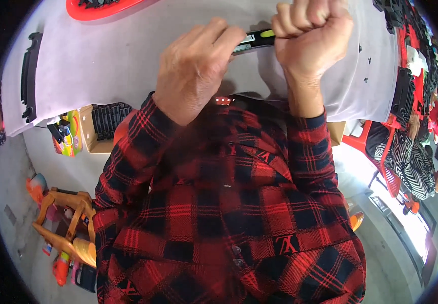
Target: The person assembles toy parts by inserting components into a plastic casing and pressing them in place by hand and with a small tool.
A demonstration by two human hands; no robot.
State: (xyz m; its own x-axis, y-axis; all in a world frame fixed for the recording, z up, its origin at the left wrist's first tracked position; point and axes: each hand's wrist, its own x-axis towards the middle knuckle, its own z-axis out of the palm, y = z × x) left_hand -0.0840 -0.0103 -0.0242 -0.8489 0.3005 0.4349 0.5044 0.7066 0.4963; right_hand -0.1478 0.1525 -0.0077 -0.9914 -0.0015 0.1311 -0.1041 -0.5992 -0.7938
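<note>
My red-and-black plaid shirt (pixel 219 213) fills the near view. My right hand (pixel 312 38) is fisted tight around a black tool with a yellow-green grip (pixel 259 38); my left hand (pixel 193 68), fingers curled, presses its other end over the grey table (pixel 102 55). A red tray (pixel 95 7) sits beyond.

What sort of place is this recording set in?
Probably a small assembly workshop: a grey-covered worktable, a cardboard box of black ribbed plastic parts, more black plastic parts heaped at the right, and a co-worker seated nearby.
</note>
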